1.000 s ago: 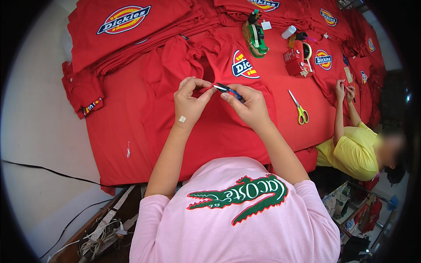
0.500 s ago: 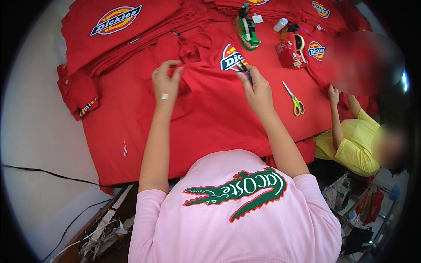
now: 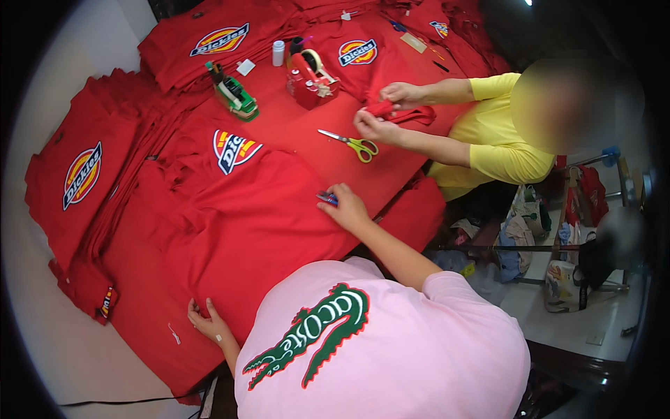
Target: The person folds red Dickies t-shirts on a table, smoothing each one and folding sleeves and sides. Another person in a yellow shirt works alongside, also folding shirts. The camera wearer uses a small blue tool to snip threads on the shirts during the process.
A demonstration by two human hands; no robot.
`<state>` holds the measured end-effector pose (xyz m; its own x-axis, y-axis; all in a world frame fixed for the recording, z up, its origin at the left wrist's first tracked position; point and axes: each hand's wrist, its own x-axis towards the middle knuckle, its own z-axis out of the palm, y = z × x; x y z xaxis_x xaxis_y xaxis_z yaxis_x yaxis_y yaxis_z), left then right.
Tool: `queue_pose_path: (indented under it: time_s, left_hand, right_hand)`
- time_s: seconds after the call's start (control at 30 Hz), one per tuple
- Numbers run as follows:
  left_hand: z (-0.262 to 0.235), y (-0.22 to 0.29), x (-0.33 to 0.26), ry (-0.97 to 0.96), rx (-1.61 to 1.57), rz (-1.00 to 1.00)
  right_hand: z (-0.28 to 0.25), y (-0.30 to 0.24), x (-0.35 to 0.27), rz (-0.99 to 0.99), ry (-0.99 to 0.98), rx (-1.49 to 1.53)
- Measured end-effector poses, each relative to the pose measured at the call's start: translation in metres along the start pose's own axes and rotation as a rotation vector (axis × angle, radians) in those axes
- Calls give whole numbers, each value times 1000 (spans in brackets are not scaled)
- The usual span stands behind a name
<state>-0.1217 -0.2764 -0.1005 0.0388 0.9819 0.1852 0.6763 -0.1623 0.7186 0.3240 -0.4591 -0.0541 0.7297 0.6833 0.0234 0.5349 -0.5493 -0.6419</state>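
A red T-shirt [image 3: 244, 202] with a round printed emblem lies spread and slightly rumpled before me. My right hand [image 3: 347, 208] rests at its right side, closed around small blue thread snips [image 3: 326, 198] whose tip points left. Down by the near left edge, my left hand [image 3: 207, 323] lies against the red cloth with fingers apart. A small white patch sits on that wrist. Scissors with yellow-green handles [image 3: 363, 149] lie beyond my right hand, touched by neither hand.
Stacks of folded red shirts [image 3: 115, 160] line the left and far sides. A green tape dispenser [image 3: 236, 98], a red tape dispenser [image 3: 307, 80] and a white bottle [image 3: 278, 53] stand farther back. At right, a co-worker in a yellow shirt [image 3: 488, 133] handles red cloth [image 3: 380, 109].
The view has swung right. My hands, raised at the shirt's far part before, have come apart: the left is down at the near edge, the right at the shirt's side. The lifted cloth has settled.
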Motion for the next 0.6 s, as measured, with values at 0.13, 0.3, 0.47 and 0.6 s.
queue_pose_path:
  time_s: [0.13,0.3,0.47,0.6]
  left_hand:
    - [4,28,0,14,113,78]
    - [19,8,5,111,416,192]
    - [19,7,0,126,529,212]
    - [25,18,-5,123,585,207]
  right_hand:
    - [10,12,-11,-76,15,6]
    - [11,25,-6,-247,58,-43]
    - [15,34,-7,-340,79,-2]
    - [12,40,-5,-341,55,35]
